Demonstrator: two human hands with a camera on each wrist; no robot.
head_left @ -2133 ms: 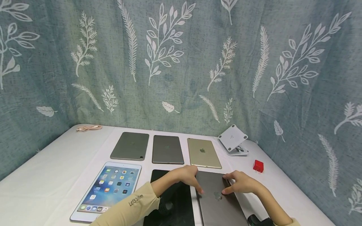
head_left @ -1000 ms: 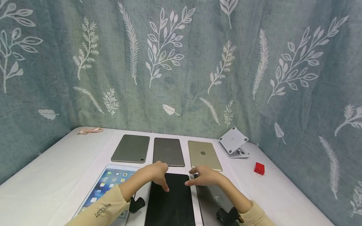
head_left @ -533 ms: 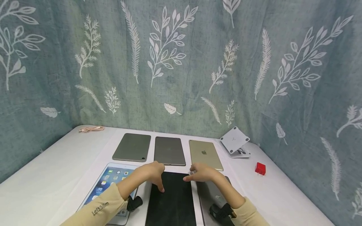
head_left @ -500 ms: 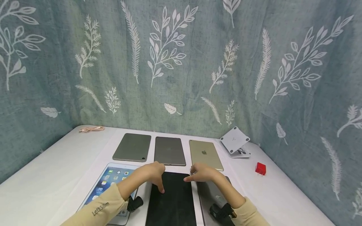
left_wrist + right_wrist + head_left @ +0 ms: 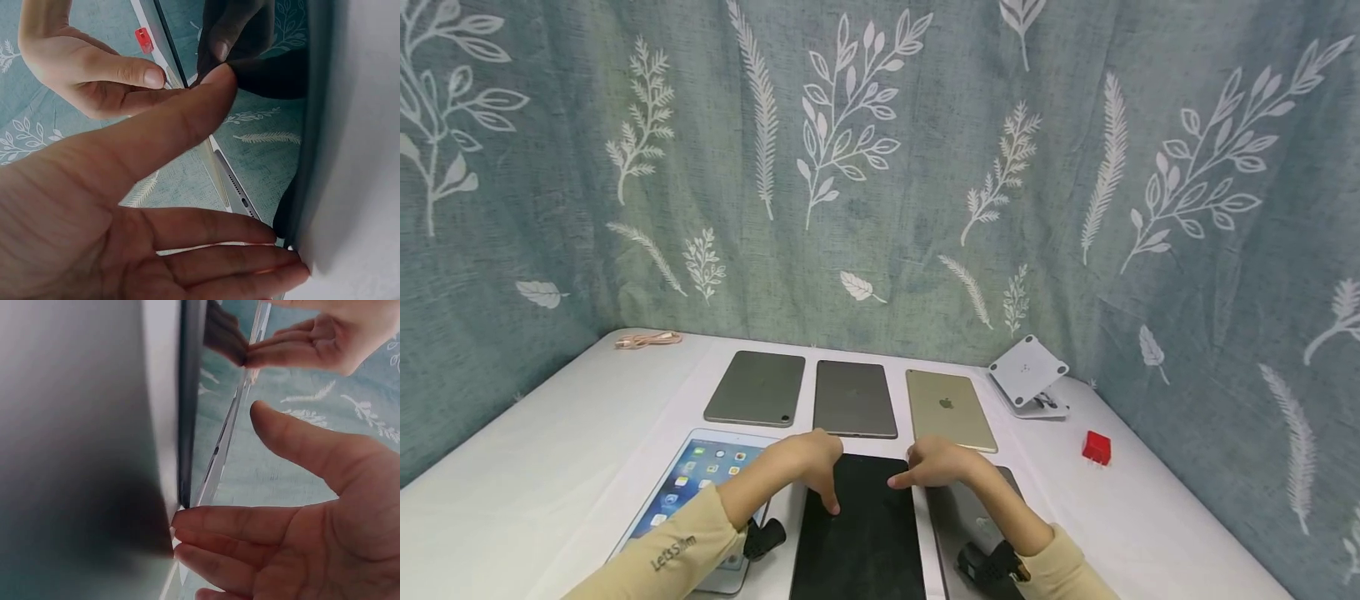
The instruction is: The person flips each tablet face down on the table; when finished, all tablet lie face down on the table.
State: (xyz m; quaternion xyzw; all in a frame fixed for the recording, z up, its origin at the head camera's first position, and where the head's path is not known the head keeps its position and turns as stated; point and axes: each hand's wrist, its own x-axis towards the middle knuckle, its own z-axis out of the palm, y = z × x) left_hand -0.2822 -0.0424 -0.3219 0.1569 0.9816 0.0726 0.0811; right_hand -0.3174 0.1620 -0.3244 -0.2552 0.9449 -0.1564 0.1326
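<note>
A black-screened tablet (image 5: 861, 533) lies face up between my hands. My left hand (image 5: 812, 458) is at its upper left; in the left wrist view the straight fingers (image 5: 219, 265) meet its edge and the thumb reaches onto the glass. At the upper right corner is my right hand (image 5: 934, 463). Its straight fingertips (image 5: 194, 519) touch the edge, while the thumb stays off the screen in the right wrist view. Under my right forearm lies a dark grey tablet (image 5: 951, 525), back up. A lit white tablet (image 5: 677, 487) is partly hidden by my left sleeve.
Along the back lie a green-grey tablet (image 5: 756, 387), a dark grey tablet (image 5: 855, 400) and a gold tablet (image 5: 951, 408), all back up. A silver stand (image 5: 1028, 371) and red plug adapter (image 5: 1097, 447) are right. A coiled cable (image 5: 647, 339) lies far left.
Both hands have left the grey tablet on the right and moved left to the black-screened tablet. Over the last half second they have hardly moved; the view shifts slightly.
</note>
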